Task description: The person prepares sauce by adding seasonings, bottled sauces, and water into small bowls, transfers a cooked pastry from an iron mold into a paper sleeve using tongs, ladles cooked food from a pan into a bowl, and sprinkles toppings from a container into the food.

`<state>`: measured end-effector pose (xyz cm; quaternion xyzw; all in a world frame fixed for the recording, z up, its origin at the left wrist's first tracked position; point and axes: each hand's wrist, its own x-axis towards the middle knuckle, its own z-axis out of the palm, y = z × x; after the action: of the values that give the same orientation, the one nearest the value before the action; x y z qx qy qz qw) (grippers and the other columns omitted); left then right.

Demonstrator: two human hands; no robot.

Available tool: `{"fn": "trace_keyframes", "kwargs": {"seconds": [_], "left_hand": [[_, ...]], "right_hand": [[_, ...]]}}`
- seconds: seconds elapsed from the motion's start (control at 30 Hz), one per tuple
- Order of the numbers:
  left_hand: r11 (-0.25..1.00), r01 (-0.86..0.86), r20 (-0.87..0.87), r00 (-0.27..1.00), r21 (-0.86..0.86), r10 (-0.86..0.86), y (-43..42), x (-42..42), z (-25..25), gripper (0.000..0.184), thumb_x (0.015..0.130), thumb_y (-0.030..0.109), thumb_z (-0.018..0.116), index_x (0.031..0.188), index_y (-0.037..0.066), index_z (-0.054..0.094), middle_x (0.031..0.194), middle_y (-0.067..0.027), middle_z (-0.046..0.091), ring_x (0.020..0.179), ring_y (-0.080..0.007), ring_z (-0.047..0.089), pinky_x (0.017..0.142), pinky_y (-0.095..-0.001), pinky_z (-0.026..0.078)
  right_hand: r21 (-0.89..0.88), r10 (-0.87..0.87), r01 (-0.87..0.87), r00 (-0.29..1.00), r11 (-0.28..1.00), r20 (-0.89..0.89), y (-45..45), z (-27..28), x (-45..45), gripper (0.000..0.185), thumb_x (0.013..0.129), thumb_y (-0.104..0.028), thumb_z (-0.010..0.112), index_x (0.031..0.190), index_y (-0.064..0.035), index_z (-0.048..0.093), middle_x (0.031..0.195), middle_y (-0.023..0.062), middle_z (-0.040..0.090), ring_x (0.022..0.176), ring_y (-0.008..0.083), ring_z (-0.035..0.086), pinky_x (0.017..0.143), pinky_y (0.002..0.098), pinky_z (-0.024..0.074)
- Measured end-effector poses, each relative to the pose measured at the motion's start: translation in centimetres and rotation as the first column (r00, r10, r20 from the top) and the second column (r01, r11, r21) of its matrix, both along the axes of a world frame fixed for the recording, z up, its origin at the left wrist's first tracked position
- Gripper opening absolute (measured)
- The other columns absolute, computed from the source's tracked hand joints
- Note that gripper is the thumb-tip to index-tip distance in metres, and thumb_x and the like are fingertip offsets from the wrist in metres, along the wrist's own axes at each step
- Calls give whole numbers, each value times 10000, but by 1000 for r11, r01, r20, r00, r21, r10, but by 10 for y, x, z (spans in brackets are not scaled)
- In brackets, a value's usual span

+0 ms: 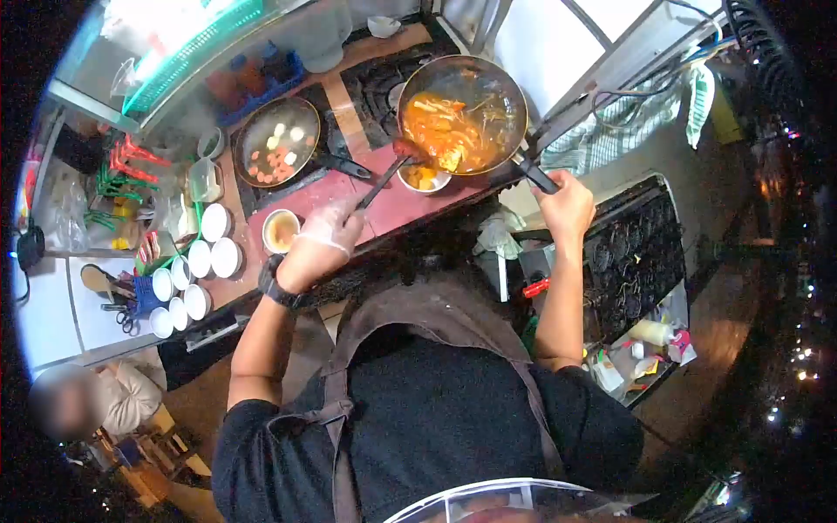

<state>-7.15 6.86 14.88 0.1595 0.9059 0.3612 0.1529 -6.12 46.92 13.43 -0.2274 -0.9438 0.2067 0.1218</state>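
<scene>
My right hand is closed round the black handle of a deep frying pan. The pan holds orange-red saucy food with pale strips and looks tilted towards me. Under its near rim stands a white bowl with yellow-orange pieces inside, partly hidden by the pan. My left hand, in a clear glove, grips a long black cooking utensil. Its sauce-red head is at the pan's near left rim, above the bowl; I cannot tell its exact kind. Beside my left hand is a cup of brownish liquid.
A second frying pan with pink and white pieces sits on the left burner. Several white cups stand at the counter's left, near scissors. A black tray-like unit is right of me. A person sits at lower left.
</scene>
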Motion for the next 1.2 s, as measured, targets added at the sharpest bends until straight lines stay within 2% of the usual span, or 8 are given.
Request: {"fn": "trace_keyframes", "kwargs": {"seconds": [0.07, 0.13, 0.17, 0.37, 0.6, 0.8, 1.0, 1.2], "left_hand": [[1000, 6, -20, 1000, 18, -5, 6, 8, 20, 303, 987, 159, 519, 1220, -5, 620, 880, -224, 643, 824, -339, 649, 751, -437, 498], [999, -3, 41, 999, 44, 1, 16, 10, 30, 261, 967, 201, 539, 1103, -3, 630, 954, -305, 641, 935, -485, 631, 798, -518, 490], [998, -22, 40, 999, 52, 20, 22, 8, 24, 242, 972, 210, 547, 1075, 4, 623, 947, -307, 638, 929, -495, 625, 782, -531, 485], [988, -77, -67, 994, 134, 87, 32, 0, -10, 245, 978, 211, 549, 1076, -3, 615, 927, -306, 638, 914, -500, 621, 762, -538, 480], [994, -45, 55, 998, 96, 40, 21, 21, 31, 236, 980, 200, 523, 1073, -5, 593, 895, -303, 624, 884, -501, 619, 742, -541, 472], [989, 47, -94, 995, 142, -34, 48, 14, 4, 230, 989, 197, 525, 1089, 3, 595, 934, -305, 638, 928, -509, 615, 774, -553, 479], [996, 63, -71, 996, 57, -59, 27, 22, 8, 232, 996, 194, 524, 1089, -3, 601, 885, -278, 626, 848, -471, 631, 730, -520, 474], [997, -15, 143, 990, 81, 3, 22, 20, 34, 309, 1001, 232, 535, 1177, -12, 604, 988, -305, 641, 940, -494, 626, 781, -529, 481]], "right_hand": [[31, 6, -6, 1000, 999, 27, 1, -1, -1, 339, 715, -297, 870, 997, -138, 768, 886, 106, 762, 847, 326, 728, 785, 433, 550], [34, 10, -11, 1000, 999, 13, 3, -4, -2, 339, 716, -300, 870, 995, -137, 768, 879, 111, 760, 843, 328, 727, 782, 435, 550], [38, 20, -19, 1000, 999, -4, 3, -5, -3, 338, 717, -303, 870, 993, -135, 768, 872, 115, 758, 838, 329, 727, 779, 436, 551], [42, 27, -27, 1000, 999, 4, 2, -2, -7, 336, 713, -293, 872, 999, -153, 767, 870, 114, 757, 836, 336, 723, 788, 439, 551], [44, 12, -13, 999, 999, 30, 1, 0, -7, 334, 708, -282, 875, 996, -152, 764, 886, 111, 759, 849, 336, 722, 786, 441, 545], [28, 6, -7, 1000, 1000, 26, -4, 6, -7, 347, 710, -284, 877, 1014, -157, 764, 929, 112, 760, 889, 332, 720, 796, 444, 546], [65, 5, -5, 1000, 998, 12, -2, 7, -6, 349, 712, -299, 879, 1009, -157, 761, 942, 97, 761, 885, 336, 718, 790, 443, 544], [98, -3, 3, 1000, 995, -3, -4, 10, -4, 331, 716, -296, 874, 994, -158, 760, 933, 95, 758, 875, 334, 717, 781, 443, 542]]}}
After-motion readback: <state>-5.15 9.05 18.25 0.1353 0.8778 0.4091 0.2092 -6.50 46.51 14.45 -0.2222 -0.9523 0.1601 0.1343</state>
